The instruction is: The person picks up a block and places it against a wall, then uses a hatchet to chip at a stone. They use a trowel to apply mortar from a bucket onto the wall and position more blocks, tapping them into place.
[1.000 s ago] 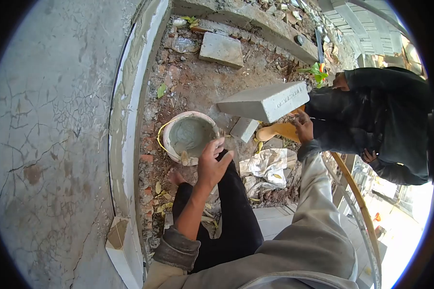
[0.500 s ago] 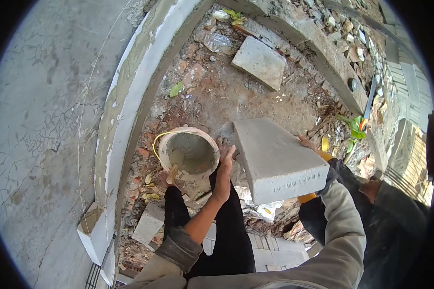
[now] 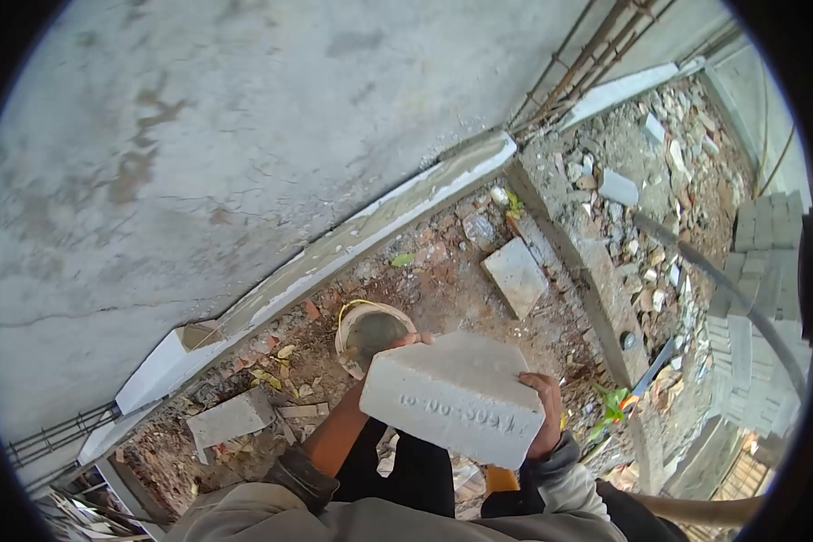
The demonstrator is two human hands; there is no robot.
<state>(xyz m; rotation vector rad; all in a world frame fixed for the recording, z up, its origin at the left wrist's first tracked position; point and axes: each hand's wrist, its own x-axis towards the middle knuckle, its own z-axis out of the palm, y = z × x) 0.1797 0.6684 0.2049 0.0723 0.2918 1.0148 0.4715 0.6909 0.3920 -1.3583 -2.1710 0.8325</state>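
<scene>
A thick grey concrete block (image 3: 452, 411) with stamped numbers on its near face is held up in front of my body. My left hand (image 3: 413, 340) grips its left end, with only the fingertips showing past the far edge. On the right end, the fingers of my right hand (image 3: 544, 408) wrap over the corner. Just beyond the block's left side stands a bucket (image 3: 343, 341) with a yellow handle and wet grey mortar (image 3: 377, 332) inside, partly hidden by the block.
A low wall (image 3: 370, 237) topped with mortar runs along the plastered wall (image 3: 244, 117). Loose blocks lie on the dirt, one ahead (image 3: 515, 275) and one at left (image 3: 230, 420). A concrete beam (image 3: 587, 280) borders the rubble (image 3: 659, 226). Stacked blocks (image 3: 763, 298) stand at right.
My left hand has gone from beside the bucket to the block's left end. The block has come closer to my body, and the view has turned. The other person's hand no longer shows.
</scene>
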